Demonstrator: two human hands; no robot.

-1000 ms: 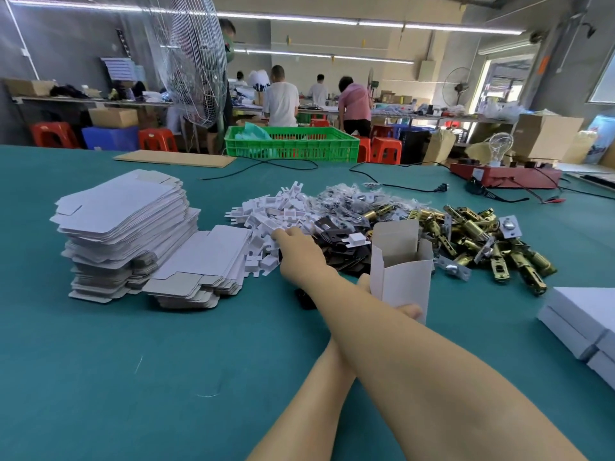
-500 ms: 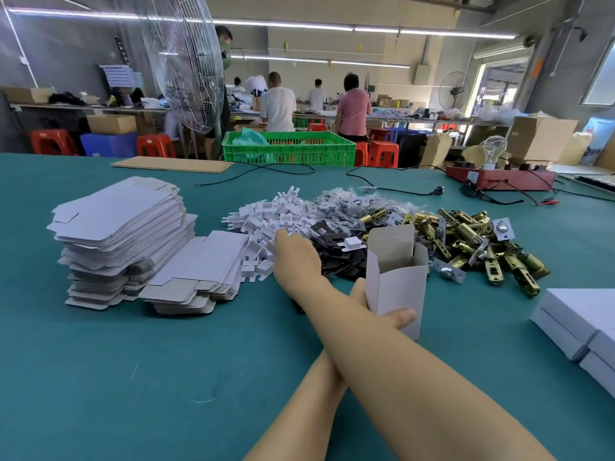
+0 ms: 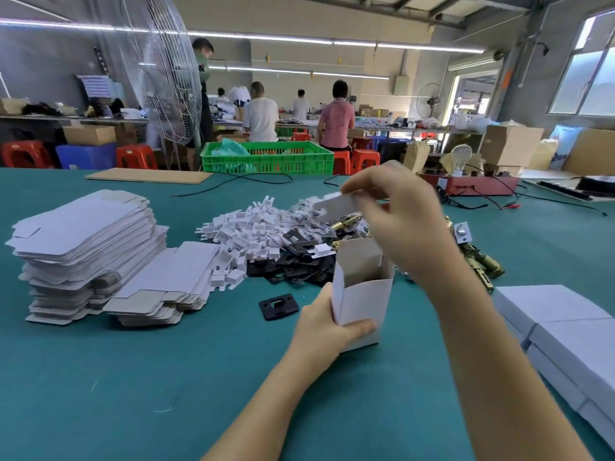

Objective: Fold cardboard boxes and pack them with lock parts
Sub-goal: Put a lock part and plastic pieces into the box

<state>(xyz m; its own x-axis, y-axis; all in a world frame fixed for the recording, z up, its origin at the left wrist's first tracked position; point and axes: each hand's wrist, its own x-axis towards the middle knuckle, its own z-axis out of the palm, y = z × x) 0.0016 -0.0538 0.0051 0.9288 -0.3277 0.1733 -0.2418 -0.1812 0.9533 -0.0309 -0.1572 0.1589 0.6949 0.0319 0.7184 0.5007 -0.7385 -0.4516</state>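
L hand (image 3: pixel 324 322) grips open box (image 3: pixel 361 294); R hand (image 3: pixel 402 221) pinches white insert (image 3: pixel 334 205) above.

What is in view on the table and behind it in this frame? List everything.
open box: one, white, upright at centre, top open
card insert: one, white, held above the box
flat blanks: two stacks, grey-white, left
white inserts: a pile, white, middle
black plates: a pile, black, behind the box; one loose in front
brass latches: a pile, brass, right, partly hidden by the arm
closed boxes: a stack, white, right edge
crate: one, green, far edge
fan: one, wire guard, back left
table: one, teal
workers: several, backs turned, background
left hand: grips the box
right hand: pinches the insert
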